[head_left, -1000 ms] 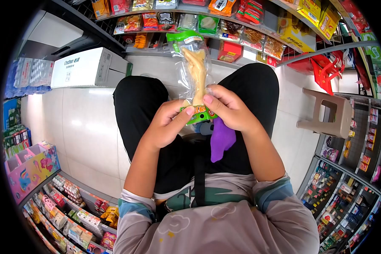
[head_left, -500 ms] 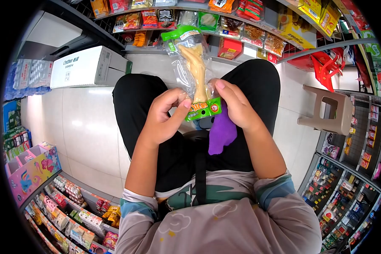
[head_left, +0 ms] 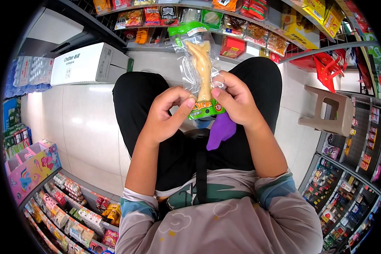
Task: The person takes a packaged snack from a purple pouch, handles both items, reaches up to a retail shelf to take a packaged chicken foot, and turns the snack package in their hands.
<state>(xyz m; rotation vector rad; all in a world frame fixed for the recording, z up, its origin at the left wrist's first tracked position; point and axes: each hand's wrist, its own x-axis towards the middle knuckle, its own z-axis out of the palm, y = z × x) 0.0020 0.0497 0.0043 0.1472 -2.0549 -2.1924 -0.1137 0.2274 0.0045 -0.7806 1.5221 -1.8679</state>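
A clear vacuum pack of chicken foot (head_left: pixel 202 70), with green bands at its top and bottom, is held up between my two hands over my lap. My left hand (head_left: pixel 170 111) pinches its lower left edge between thumb and fingers. On the other side, my right hand (head_left: pixel 238 101) grips the lower right edge, thumb on the front face. A purple cloth (head_left: pixel 221 132) hangs from beneath my right hand, against my black trousers. Its upper end is hidden, so I cannot tell whether the fingers grip it.
Shelves of packaged snacks (head_left: pixel 258 36) run across the front. A white carton (head_left: pixel 86 65) stands at left on the tiled floor (head_left: pixel 89 122). A beige stool (head_left: pixel 332 111) and a red bag (head_left: pixel 327 70) are at right. Stocked racks (head_left: pixel 347 199) fill the lower corners.
The pack has shifted slightly right and turned a little more upright. My right thumb has come onto its front face. The purple cloth has swung slightly and risen.
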